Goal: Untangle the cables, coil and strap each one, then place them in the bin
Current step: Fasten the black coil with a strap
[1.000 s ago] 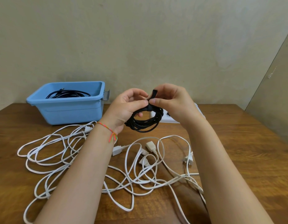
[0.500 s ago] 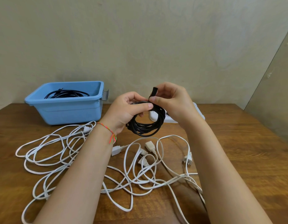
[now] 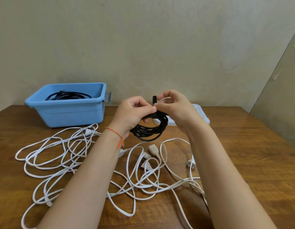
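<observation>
left hand (image 3: 132, 116) grips black coil (image 3: 150, 131) | right hand (image 3: 174, 107) pinches strap (image 3: 154, 100) (above table)

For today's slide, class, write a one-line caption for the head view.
Both hands fasten a strap round a coiled black cable above tangled white cables, blue bin behind.

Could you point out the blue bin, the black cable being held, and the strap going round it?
blue bin (image 3: 69, 116): head view, on its front wall.
black cable (image 3: 148, 135): head view, on the coil's lower loop below the hands.
strap (image 3: 154, 100): head view, on its upright free end.
</observation>
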Motion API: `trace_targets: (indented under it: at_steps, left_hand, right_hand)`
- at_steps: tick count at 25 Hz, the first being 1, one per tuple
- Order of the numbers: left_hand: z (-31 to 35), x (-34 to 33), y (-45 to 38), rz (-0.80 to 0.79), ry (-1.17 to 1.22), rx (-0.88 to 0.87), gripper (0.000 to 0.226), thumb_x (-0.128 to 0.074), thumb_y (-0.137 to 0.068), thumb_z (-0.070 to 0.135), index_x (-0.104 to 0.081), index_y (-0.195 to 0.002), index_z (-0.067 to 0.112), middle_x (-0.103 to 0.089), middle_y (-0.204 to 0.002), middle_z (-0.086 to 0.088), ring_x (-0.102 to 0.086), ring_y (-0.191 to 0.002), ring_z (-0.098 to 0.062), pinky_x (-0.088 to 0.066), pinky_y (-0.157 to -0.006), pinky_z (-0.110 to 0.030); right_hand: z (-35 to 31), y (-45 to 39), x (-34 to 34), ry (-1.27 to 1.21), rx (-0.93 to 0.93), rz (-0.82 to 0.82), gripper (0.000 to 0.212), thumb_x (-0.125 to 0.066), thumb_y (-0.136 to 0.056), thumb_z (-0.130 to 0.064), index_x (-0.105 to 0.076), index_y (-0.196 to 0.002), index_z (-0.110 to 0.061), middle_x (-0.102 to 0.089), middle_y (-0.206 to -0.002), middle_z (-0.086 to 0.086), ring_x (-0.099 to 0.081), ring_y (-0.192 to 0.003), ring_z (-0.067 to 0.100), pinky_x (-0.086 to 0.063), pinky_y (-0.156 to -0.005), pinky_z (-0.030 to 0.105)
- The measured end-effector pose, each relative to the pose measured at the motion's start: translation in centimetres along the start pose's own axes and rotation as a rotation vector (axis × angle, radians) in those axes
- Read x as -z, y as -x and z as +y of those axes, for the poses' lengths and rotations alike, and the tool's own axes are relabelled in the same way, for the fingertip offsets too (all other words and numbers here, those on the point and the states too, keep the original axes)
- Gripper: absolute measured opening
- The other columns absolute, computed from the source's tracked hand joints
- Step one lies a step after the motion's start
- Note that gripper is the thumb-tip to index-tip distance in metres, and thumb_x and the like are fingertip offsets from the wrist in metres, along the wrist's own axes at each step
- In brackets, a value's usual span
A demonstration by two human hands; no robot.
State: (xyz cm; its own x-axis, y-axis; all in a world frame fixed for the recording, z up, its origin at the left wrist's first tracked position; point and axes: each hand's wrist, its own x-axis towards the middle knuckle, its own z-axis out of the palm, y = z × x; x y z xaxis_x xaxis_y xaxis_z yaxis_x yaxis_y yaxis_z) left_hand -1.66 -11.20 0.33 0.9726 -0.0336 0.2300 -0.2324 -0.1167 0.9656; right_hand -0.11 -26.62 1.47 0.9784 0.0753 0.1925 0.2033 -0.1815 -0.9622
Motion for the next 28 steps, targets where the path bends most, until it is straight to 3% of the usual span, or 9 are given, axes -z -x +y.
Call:
trace_targets:
  at_steps: [3,6,12,17,22,28]
  left_hand:
    - [0.0,0.0,0.0,-0.008,0.006,0.006,0.016,-0.075,-0.082,0.007,-0.064,-0.071,0.009,-0.068,-0.063,0.002,-0.056,-0.052,-0.01,-0.05,-0.061,-0.024]
    - [0.0,0.2,0.0,-0.005,0.001,-0.004,0.012,-0.076,-0.082,0.009,-0.066,-0.074,0.008,-0.069,-0.065,0.001,-0.057,-0.054,-0.011,-0.051,-0.063,-0.025]
    - [0.0,0.5,-0.1,-0.007,0.001,0.0,0.011,-0.076,-0.082,0.011,-0.067,-0.077,0.008,-0.07,-0.068,-0.001,-0.058,-0.056,-0.013,-0.052,-0.066,-0.027]
    - [-0.1,0.9,-0.5,0.075,0.106,0.107,0.019,-0.074,-0.082,0.009,-0.062,-0.068,0.011,-0.064,-0.058,0.0,-0.055,-0.049,-0.013,-0.047,-0.055,-0.022]
    - [-0.5,1.0,-0.9,0.112,0.139,0.145,0.022,-0.073,-0.082,0.005,-0.06,-0.064,0.009,-0.059,-0.051,-0.004,-0.054,-0.046,-0.014,-0.046,-0.05,-0.02]
    - [-0.7,1.3,-0.6,-0.004,0.021,0.078,0.017,-0.075,-0.082,0.008,-0.064,-0.069,0.007,-0.059,-0.055,-0.003,-0.055,-0.053,-0.015,-0.049,-0.057,-0.024]
  right_hand:
    - [0.3,-0.1,0.0,0.02,-0.009,0.007,0.017,-0.07,-0.084,-0.004,-0.059,-0.093,-0.015,-0.066,-0.087,0.012,-0.067,-0.079,0.027,-0.055,-0.081,0.046]
    - [0.2,0.0,0.0,0.099,-0.011,-0.013,0.001,-0.069,-0.087,-0.01,-0.069,-0.087,-0.011,-0.072,-0.083,0.01,-0.069,-0.08,0.022,-0.056,-0.086,0.04]
    - [-0.4,0.5,0.1,0.304,0.039,-0.015,0.014,-0.066,-0.093,-0.025,-0.072,-0.088,-0.013,-0.07,-0.078,-0.002,-0.062,-0.069,0.008,-0.048,-0.067,0.022]
    - [-1.0,0.8,-0.8,0.578,0.362,0.022,0.014,-0.06,-0.092,-0.02,-0.074,-0.095,-0.017,-0.071,-0.087,-0.004,-0.065,-0.085,0.012,-0.055,-0.079,0.034]
    - [-1.1,1.3,-1.2,0.812,0.358,-0.155,0.021,-0.069,-0.088,-0.032,-0.072,-0.098,-0.014,-0.065,-0.086,0.003,-0.059,-0.08,0.022,-0.048,-0.072,0.04]
    - [-1.0,1.1,-0.7,0.822,0.254,-0.245,0.02,-0.069,-0.09,-0.034,-0.068,-0.088,-0.014,-0.061,-0.075,0.005,-0.052,-0.067,0.021,-0.04,-0.06,0.036]
